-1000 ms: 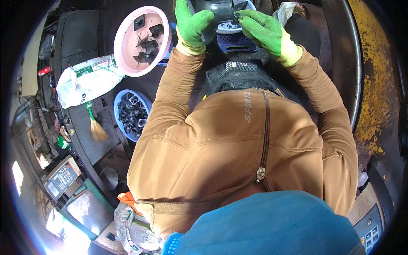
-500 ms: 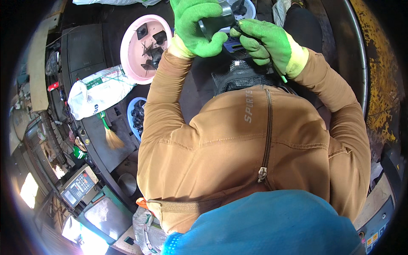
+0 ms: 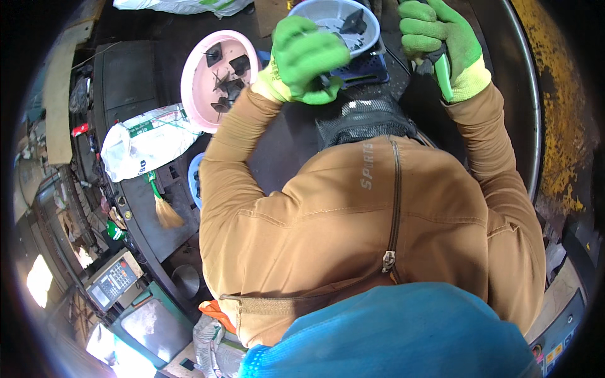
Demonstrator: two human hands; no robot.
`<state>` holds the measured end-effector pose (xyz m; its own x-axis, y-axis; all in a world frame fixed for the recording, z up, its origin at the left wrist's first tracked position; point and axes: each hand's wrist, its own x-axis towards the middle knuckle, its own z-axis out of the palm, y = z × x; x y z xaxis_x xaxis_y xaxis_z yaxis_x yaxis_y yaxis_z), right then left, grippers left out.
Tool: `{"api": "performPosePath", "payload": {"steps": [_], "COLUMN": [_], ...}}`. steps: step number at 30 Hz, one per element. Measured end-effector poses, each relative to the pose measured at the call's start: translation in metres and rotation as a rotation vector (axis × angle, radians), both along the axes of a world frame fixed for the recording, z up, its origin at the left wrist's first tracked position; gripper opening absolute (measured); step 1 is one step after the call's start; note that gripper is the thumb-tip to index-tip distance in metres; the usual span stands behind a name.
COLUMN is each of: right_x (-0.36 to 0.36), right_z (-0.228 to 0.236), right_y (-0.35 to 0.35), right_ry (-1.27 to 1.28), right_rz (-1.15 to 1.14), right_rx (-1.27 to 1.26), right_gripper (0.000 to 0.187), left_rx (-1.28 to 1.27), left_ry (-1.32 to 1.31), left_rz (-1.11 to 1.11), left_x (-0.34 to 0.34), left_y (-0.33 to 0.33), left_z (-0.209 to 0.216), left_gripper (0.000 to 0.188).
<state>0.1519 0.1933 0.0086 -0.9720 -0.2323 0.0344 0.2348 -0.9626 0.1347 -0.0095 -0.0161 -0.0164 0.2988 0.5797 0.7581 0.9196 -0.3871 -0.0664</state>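
Note:
My left hand (image 3: 309, 63), in a green glove with a yellow cuff, is curled closed around a dark part (image 3: 323, 82). Only a little of that black part shows below the fingers. It is held up just left of a light blue basin (image 3: 372, 28), which has black pieces in it. Farther right, my gloved right hand (image 3: 438, 31) is wrapped around a green-handled tool (image 3: 443, 79). The handle sticks out below the fist toward the cuff; the tool's working end cannot be made out.
A pink basin (image 3: 189, 94) with several black pieces stands at the left. Beside it lie a white sack (image 3: 126, 154) and a small straw brush (image 3: 165, 211). Below the light blue basin is a blue stand (image 3: 372, 70). A metal rim (image 3: 534, 94) curves along the right.
My hands have come apart. The right hand with the green-handled tool moved right and up, away from the black part. My left hand turned and shifted slightly down and right, baring the light blue basin.

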Motion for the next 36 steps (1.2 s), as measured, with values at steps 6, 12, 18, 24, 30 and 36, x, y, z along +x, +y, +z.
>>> {"api": "performPosePath", "payload": {"steps": [6, 12, 18, 24, 30, 36], "right_x": [-0.032, -0.064, -0.088, -0.096, -0.104, -0.108], "right_z": [-0.052, -0.096, -0.144, -0.165, -0.163, -0.147], "right_y": [0.003, -0.001, -0.006, 0.007, 0.011, 0.008], "right_ry": [-0.014, -0.127, -0.443, -0.413, -0.416, -0.425], "right_rz": [-0.117, -0.005, -0.054, 0.006, 0.093, 0.139], "right_rx": [0.252, 0.375, 0.719, 0.653, 0.693, 0.883], "right_gripper": [0.022, 0.029, 0.027, 0.026, 0.028, 0.028], "left_rx": [0.189, 0.416, 0.533, 0.45, 0.265, -1.607], "left_ry": [-1.29, -1.769, -1.963, -1.757, -1.905, -1.283], "left_rz": [-0.196, -0.649, -0.787, 0.128, 1.27, 1.804], "left_x": [0.014, -0.005, -0.025, -0.024, 0.066, 0.167], "left_y": [-0.007, -0.015, -0.046, -0.16, -0.287, -0.378], "left_z": [-0.019, -0.024, -0.018, -0.068, -0.208, -0.319], "left_gripper": [0.083, 0.074, 0.066, 0.047, 0.042, 0.028]}}
